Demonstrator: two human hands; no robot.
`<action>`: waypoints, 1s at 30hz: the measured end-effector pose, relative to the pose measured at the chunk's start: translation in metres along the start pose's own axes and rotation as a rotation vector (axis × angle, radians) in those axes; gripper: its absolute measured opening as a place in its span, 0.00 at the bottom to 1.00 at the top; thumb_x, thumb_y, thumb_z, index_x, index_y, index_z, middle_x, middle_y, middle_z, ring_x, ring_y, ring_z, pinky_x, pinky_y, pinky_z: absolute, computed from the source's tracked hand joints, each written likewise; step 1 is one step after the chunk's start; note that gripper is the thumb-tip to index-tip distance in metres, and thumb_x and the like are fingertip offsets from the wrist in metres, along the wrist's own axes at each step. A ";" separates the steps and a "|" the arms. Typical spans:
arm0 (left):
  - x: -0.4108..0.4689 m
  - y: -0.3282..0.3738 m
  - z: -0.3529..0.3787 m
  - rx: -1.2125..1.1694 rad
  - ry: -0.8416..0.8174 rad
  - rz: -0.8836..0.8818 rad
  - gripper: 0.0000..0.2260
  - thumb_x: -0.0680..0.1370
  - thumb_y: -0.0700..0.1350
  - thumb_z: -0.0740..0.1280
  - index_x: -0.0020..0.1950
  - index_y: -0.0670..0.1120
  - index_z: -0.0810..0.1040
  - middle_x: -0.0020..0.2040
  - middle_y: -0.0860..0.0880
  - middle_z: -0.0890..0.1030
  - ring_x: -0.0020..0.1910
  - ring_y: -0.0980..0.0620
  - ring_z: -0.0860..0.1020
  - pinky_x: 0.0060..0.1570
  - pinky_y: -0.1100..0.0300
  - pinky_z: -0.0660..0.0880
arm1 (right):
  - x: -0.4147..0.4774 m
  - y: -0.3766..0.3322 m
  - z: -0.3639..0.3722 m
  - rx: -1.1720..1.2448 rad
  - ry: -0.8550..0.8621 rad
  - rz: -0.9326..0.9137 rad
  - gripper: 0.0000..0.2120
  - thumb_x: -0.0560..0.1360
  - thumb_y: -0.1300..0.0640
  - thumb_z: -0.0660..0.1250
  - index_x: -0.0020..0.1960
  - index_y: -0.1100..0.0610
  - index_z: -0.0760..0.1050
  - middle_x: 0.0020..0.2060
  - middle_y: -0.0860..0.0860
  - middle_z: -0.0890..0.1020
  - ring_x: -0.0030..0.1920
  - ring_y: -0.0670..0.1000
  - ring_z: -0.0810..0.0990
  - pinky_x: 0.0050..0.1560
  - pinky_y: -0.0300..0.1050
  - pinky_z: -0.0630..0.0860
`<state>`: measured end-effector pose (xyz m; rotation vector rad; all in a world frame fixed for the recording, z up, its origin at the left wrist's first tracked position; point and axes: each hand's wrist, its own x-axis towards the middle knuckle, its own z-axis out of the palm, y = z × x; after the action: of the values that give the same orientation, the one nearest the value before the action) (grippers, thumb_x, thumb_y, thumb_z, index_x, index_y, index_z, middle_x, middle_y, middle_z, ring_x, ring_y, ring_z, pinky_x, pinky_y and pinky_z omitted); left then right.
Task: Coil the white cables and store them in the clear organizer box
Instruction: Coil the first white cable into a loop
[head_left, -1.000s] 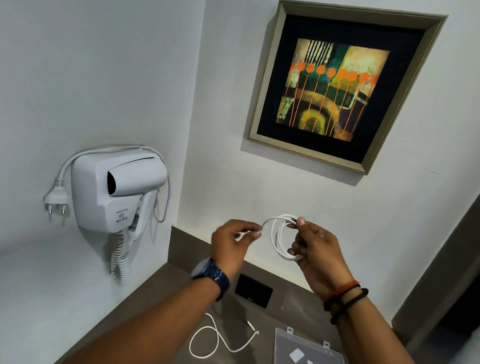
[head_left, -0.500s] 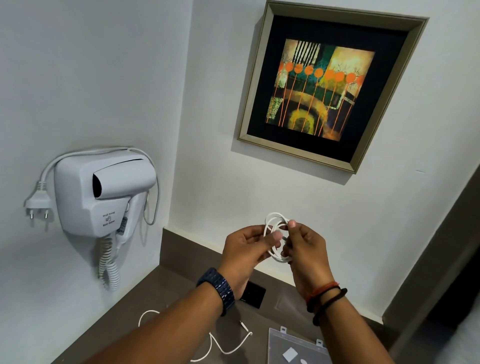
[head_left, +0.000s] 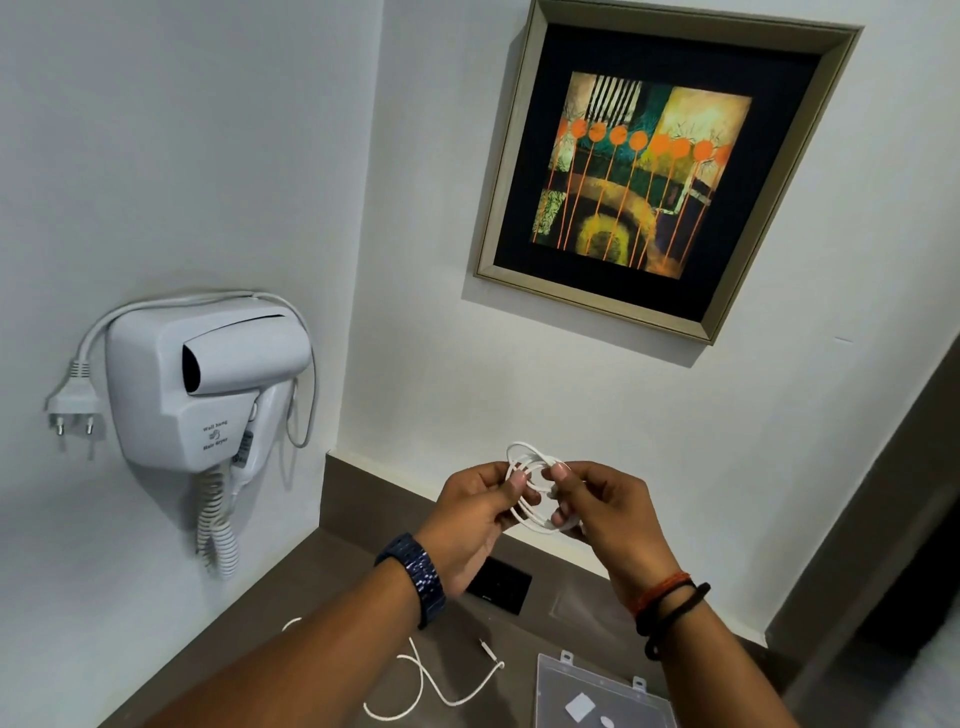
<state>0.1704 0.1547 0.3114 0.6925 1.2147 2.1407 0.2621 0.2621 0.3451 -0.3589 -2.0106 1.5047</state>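
on the left wall hangs a white hair dryer (head_left: 208, 384). above the brown bench (head_left: 332, 597), the left hand (head_left: 472, 514) and right hand (head_left: 605, 512) pinch a coiled white cable (head_left: 535, 488), fingers closed on its loops. below, a loose white cable (head_left: 441, 686) lies beside what seems the clear organizer box (head_left: 597, 696).

From my remote feed, the clear organizer box (head_left: 597, 696) is cut off by the frame's bottom edge, its small contents too tiny to identify. The loose white cable (head_left: 441, 691) vanishes behind the left forearm at lower left. The hair dryer's label (head_left: 214, 436) is barely legible.
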 end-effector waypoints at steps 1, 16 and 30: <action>0.000 0.000 -0.001 0.006 -0.038 -0.022 0.10 0.79 0.40 0.61 0.48 0.38 0.81 0.41 0.40 0.81 0.44 0.44 0.79 0.51 0.53 0.76 | -0.001 0.000 -0.002 0.021 -0.020 0.022 0.09 0.75 0.55 0.67 0.40 0.58 0.82 0.25 0.51 0.78 0.27 0.49 0.76 0.32 0.41 0.77; 0.002 -0.001 -0.005 0.004 -0.124 -0.140 0.05 0.74 0.39 0.67 0.48 0.42 0.80 0.33 0.48 0.77 0.37 0.51 0.77 0.43 0.57 0.74 | -0.003 0.008 -0.015 -0.022 -0.131 0.131 0.10 0.71 0.49 0.68 0.39 0.55 0.83 0.27 0.47 0.78 0.28 0.42 0.73 0.33 0.39 0.73; -0.006 -0.006 -0.010 0.533 0.002 -0.031 0.08 0.68 0.42 0.76 0.42 0.40 0.82 0.33 0.44 0.84 0.33 0.49 0.82 0.36 0.59 0.79 | -0.004 0.022 -0.026 0.016 0.118 0.129 0.08 0.74 0.59 0.68 0.39 0.54 0.84 0.24 0.49 0.76 0.29 0.50 0.72 0.35 0.48 0.74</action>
<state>0.1696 0.1470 0.3013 0.8801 1.8077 1.7944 0.2778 0.2873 0.3283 -0.5668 -1.9136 1.5381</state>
